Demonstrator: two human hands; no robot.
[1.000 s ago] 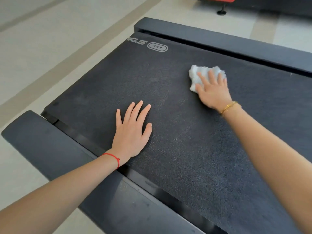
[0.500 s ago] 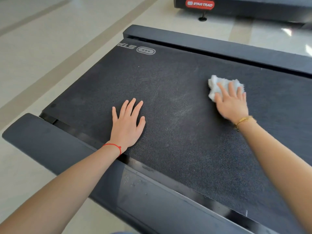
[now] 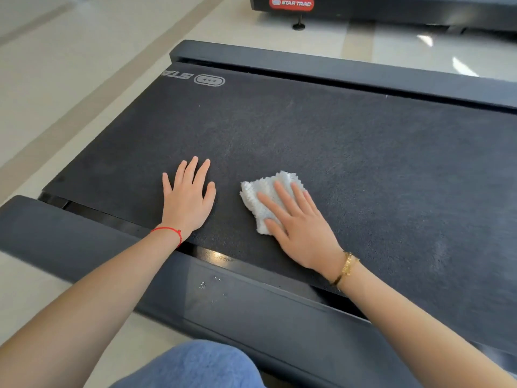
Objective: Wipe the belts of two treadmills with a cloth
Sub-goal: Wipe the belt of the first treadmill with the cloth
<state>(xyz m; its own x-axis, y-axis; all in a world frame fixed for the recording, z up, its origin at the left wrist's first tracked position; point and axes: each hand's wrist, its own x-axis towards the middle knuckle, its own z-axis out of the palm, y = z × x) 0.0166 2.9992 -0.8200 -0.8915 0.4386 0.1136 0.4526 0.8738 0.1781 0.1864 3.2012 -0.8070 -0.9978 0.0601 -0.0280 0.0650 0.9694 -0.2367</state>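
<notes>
Pale tiled floor (image 3: 64, 88) with tan stripes; perhaps a denim-clad knee (image 3: 193, 365) below

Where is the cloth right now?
The cloth lies on the belt under the right hand, just right of the left hand, near the belt's close edge.

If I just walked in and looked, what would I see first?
Probably the fluffy white cloth, bright against the big dark treadmill belt, with the right hand pressed flat on top of it. Just beside it, the left hand lies flat on the belt, a red string bracelet at its wrist. Far off at the top, a red Star Trac label marks another treadmill.
</notes>
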